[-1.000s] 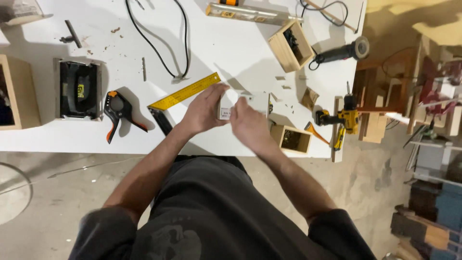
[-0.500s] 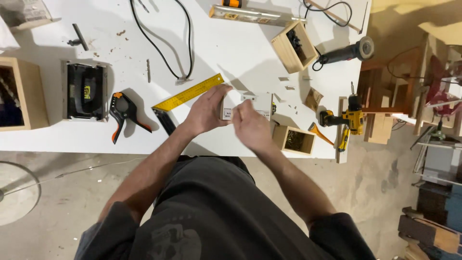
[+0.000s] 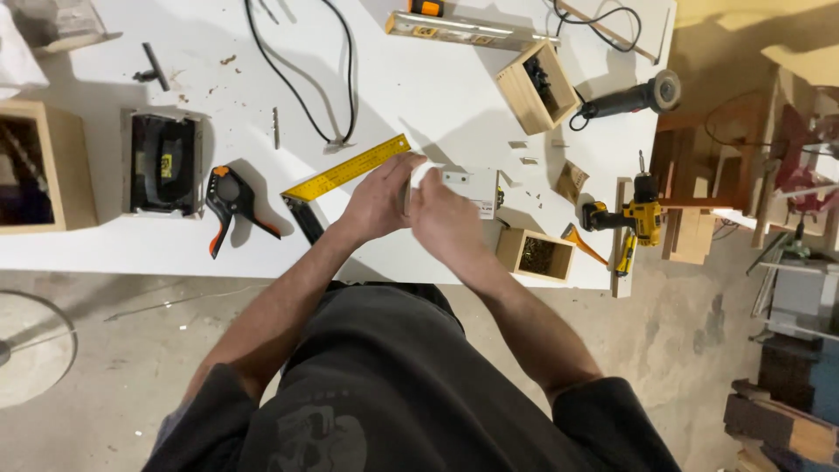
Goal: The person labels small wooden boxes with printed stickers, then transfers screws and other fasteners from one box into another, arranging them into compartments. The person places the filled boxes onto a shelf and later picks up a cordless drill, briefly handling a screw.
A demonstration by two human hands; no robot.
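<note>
Over the front middle of the white table, my two hands meet on a small white cardboard box. My left hand curls its fingers round a white part at the box's left side. The fingers of my right hand rest on the box's left end, while the rest of the box sticks out to the right with its label showing. A yellow square ruler lies just left of my left hand.
An orange-and-black spring clamp and a black power tool lie left. Open wooden boxes stand at the left edge, back and front right. A yellow drill, angle grinder, level and black cable are about.
The white box now shows further to the right of my right hand, drawn out from between the hands. Both hands have stayed over the same spot on the table.
</note>
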